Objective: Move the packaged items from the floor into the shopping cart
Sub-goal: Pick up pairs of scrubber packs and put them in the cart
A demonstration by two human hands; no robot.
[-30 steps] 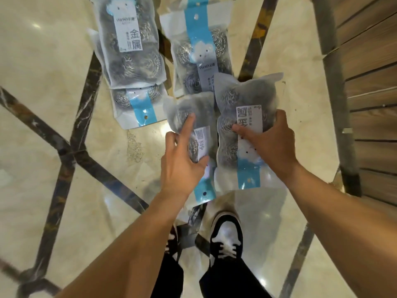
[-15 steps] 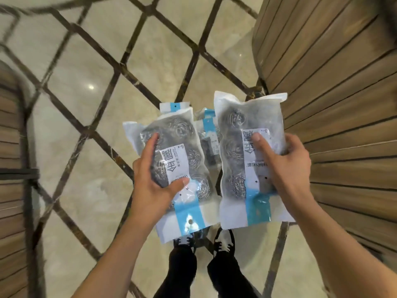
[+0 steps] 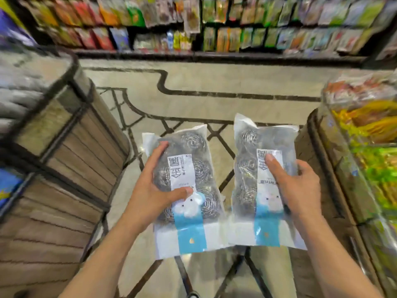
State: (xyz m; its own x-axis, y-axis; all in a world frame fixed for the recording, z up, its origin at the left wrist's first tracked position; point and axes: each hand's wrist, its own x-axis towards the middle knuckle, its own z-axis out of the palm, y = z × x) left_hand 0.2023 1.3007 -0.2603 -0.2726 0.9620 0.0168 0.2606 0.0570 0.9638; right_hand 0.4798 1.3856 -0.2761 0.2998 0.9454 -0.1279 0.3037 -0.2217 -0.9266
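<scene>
Two packaged items, clear bags of steel scourers, are held side by side in the air above the marble floor (image 3: 214,82). The left hand (image 3: 154,190) grips the left pack (image 3: 193,177), thumb across its label and fingers curled round its edge. The right hand (image 3: 296,186) clasps the right pack (image 3: 253,168) likewise. Wooden display stands (image 3: 64,168) flank the aisle; stocked shelves (image 3: 214,29) run ahead.

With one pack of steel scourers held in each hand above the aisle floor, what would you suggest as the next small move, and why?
Probably keep both grips and turn to find the cart. The left hand holds one scourer pack and the right hand holds the other pack. Both are lifted clear of the marble floor, but no shopping cart can be made out in this blurred view.
</scene>
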